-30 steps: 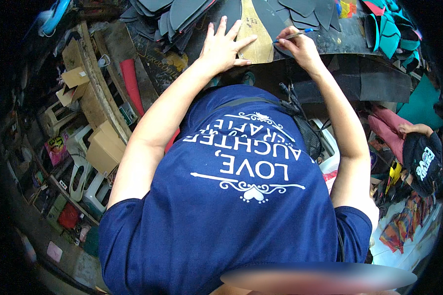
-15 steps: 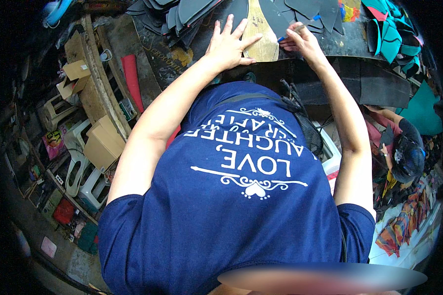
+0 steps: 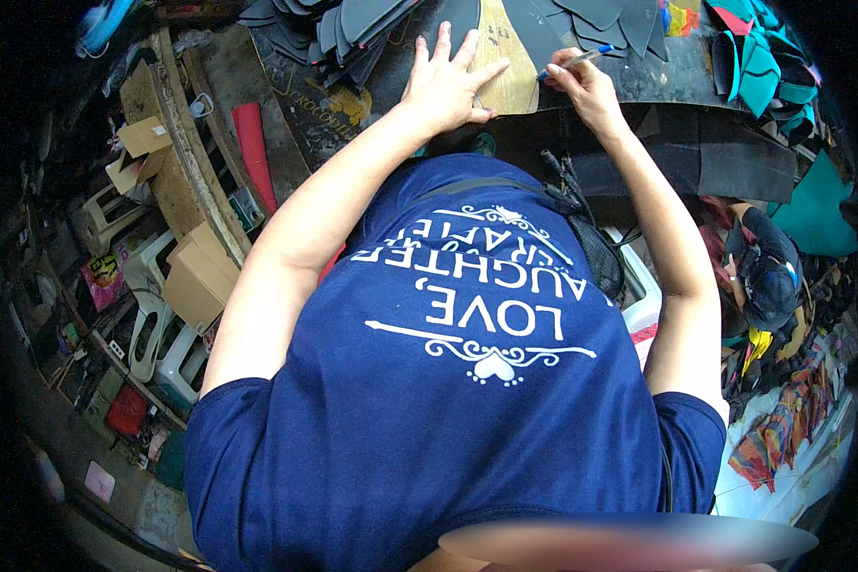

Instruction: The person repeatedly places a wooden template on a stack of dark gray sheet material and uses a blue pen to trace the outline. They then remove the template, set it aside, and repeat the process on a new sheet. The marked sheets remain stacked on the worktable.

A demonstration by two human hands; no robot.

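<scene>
Head view first, nearest to you: your blue shirt (image 3: 448, 381) fills the lower frame, and both bare forearms run up from it to the dark worktable (image 3: 639, 91) at the top. Your left hand (image 3: 445, 84) lies flat with the fingers spread wide, palm pressing on the tan cardboard template (image 3: 505, 67). That template's long axis runs away from you, roughly up the picture, and it sits between your two hands. Your right hand (image 3: 582, 86) is closed in a pinch around a blue-tipped pen (image 3: 582, 59), whose tip points left toward the template's right edge; whether it touches I cannot tell. So the edge lies just left of your right hand, which is the nearer one to it, while the left only pins the piece. Farther off, stacked dark cut pieces (image 3: 353, 24) lie beyond the left hand, and teal pieces (image 3: 758, 71) sit to the far right.
</scene>
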